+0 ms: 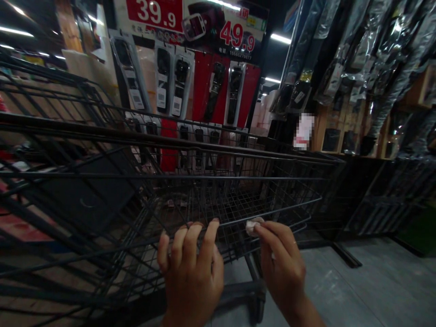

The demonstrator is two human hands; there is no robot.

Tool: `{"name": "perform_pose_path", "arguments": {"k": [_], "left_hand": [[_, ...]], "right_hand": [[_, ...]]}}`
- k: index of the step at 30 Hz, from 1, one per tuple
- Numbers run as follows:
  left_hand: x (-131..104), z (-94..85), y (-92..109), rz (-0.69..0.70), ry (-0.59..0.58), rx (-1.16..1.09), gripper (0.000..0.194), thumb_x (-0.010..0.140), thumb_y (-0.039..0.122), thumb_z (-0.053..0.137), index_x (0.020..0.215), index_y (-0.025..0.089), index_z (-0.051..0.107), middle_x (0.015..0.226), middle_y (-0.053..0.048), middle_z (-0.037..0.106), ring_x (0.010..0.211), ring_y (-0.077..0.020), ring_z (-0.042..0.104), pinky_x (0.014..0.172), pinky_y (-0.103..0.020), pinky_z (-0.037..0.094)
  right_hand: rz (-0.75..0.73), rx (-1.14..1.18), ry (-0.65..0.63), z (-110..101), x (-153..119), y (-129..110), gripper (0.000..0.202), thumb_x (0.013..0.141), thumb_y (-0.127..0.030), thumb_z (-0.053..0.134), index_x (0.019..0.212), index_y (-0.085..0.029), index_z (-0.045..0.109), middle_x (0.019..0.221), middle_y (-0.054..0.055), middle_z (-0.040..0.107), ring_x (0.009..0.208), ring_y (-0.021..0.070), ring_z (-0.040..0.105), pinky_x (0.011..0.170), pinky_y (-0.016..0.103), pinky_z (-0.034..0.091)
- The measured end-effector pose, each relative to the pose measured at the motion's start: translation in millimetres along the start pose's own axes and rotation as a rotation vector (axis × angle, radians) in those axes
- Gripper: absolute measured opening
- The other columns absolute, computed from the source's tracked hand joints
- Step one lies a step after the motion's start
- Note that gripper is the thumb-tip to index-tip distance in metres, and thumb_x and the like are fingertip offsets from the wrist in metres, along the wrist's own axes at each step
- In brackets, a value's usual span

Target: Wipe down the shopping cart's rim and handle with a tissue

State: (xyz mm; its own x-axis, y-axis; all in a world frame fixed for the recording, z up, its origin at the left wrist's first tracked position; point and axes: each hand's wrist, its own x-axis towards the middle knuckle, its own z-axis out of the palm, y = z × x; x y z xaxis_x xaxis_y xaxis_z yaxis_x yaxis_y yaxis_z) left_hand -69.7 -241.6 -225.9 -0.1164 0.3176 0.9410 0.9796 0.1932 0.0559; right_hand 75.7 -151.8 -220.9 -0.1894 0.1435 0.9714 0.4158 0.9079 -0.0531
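Note:
A dark wire shopping cart fills the middle of the view in front of me. My left hand is at one of its lower side wires, the fingers apart and their tips hooked over it; the thumb is partly hidden. To the right, my right hand pinches a small crumpled white cloth or tissue between thumb and fingers. That white piece is against the same side wire, close to the cart's corner. Whether it wraps round the wire I cannot tell.
Packaged goods hang on a rack behind the cart under a price sign. Plastic-wrapped items and wooden boxes stand at the right. A cart wheel rests on the grey tiled floor.

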Motion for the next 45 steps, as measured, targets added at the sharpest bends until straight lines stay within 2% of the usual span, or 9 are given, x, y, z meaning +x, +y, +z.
{"name": "perform_pose_path", "arguments": {"k": [4,10,16,22,25,29,33,40,45], "left_hand": [[-1.0,0.8,-0.9,0.014,0.006,0.016,0.034,0.082,0.020,0.056,0.116,0.021,0.060,0.104,-0.008,0.058,0.107,-0.0250,0.049,0.113,-0.050,0.021],[-6.6,2.4,-7.9,0.041,0.006,0.049,0.040,0.080,0.022,0.061,0.119,0.021,0.057,0.105,-0.009,0.057,0.108,-0.0279,0.048,0.111,-0.054,0.021],[-8.2,6.1,-13.0,0.088,0.030,0.090,0.043,0.075,0.022,0.063,0.118,0.017,0.058,0.104,-0.013,0.057,0.105,-0.0309,0.049,0.109,-0.059,0.024],[-7.1,14.3,-14.4,0.122,0.075,0.122,0.048,0.073,0.022,0.065,0.120,0.015,0.057,0.102,-0.014,0.058,0.102,-0.0324,0.050,0.108,-0.062,0.025],[-7.6,17.8,-14.2,0.122,0.076,0.143,0.050,0.072,0.021,0.064,0.122,0.016,0.055,0.102,-0.014,0.057,0.102,-0.0323,0.049,0.107,-0.063,0.026],[-6.4,17.7,-8.3,0.087,0.046,0.182,0.048,0.072,0.021,0.062,0.119,0.017,0.054,0.104,-0.014,0.054,0.104,-0.0340,0.048,0.106,-0.065,0.028],[-1.4,10.9,-3.1,0.073,-0.007,0.155,0.044,0.074,0.020,0.057,0.118,0.016,0.052,0.108,-0.015,0.052,0.106,-0.0353,0.047,0.104,-0.065,0.029],[3.8,-4.2,-17.9,0.251,-0.040,0.173,0.049,0.073,0.015,0.054,0.123,0.017,0.050,0.104,-0.013,0.053,0.099,-0.0308,0.049,0.101,-0.062,0.033],[2.0,-6.0,-16.8,0.199,-0.020,0.139,0.048,0.072,0.014,0.057,0.120,0.015,0.053,0.105,-0.014,0.053,0.101,-0.0310,0.048,0.103,-0.060,0.031]], "right_hand": [[0.063,-0.038,0.109,-1.0,15.0,-7.6,0.028,0.086,0.000,0.055,0.105,-0.018,0.064,0.095,0.006,0.063,0.087,0.0147,0.062,0.075,0.029,0.056],[0.028,0.080,-0.019,16.0,-2.5,-13.6,0.033,0.089,-0.001,0.044,0.113,-0.016,0.060,0.099,0.009,0.065,0.095,0.0183,0.061,0.079,0.035,0.057],[0.060,0.049,0.013,16.3,-15.3,-9.0,0.030,0.089,-0.001,0.046,0.108,-0.018,0.061,0.093,0.008,0.064,0.087,0.0167,0.063,0.071,0.030,0.059],[0.170,-0.010,0.015,11.5,-22.9,4.4,0.025,0.089,-0.001,0.046,0.099,-0.016,0.063,0.087,0.007,0.062,0.079,0.0144,0.061,0.066,0.026,0.056],[0.197,-0.055,0.114,0.7,-15.4,16.6,0.022,0.089,-0.003,0.048,0.098,-0.017,0.062,0.088,0.006,0.061,0.081,0.0140,0.060,0.068,0.025,0.055],[0.279,-0.104,0.287,-13.0,11.6,30.9,0.017,0.088,-0.006,0.053,0.095,-0.018,0.062,0.088,0.004,0.060,0.082,0.0149,0.059,0.071,0.028,0.052],[0.310,-0.047,0.286,-8.5,27.2,37.3,0.011,0.088,-0.011,0.055,0.093,-0.018,0.062,0.083,0.003,0.059,0.074,0.0141,0.057,0.065,0.028,0.049],[0.387,0.071,0.253,7.2,14.7,18.2,0.014,0.090,-0.013,0.051,0.095,-0.018,0.063,0.085,0.004,0.059,0.076,0.0147,0.059,0.066,0.028,0.050],[0.450,0.049,0.267,4.8,17.5,6.3,0.010,0.089,-0.018,0.054,0.090,-0.017,0.064,0.082,0.003,0.059,0.072,0.0140,0.058,0.061,0.026,0.048]]}}
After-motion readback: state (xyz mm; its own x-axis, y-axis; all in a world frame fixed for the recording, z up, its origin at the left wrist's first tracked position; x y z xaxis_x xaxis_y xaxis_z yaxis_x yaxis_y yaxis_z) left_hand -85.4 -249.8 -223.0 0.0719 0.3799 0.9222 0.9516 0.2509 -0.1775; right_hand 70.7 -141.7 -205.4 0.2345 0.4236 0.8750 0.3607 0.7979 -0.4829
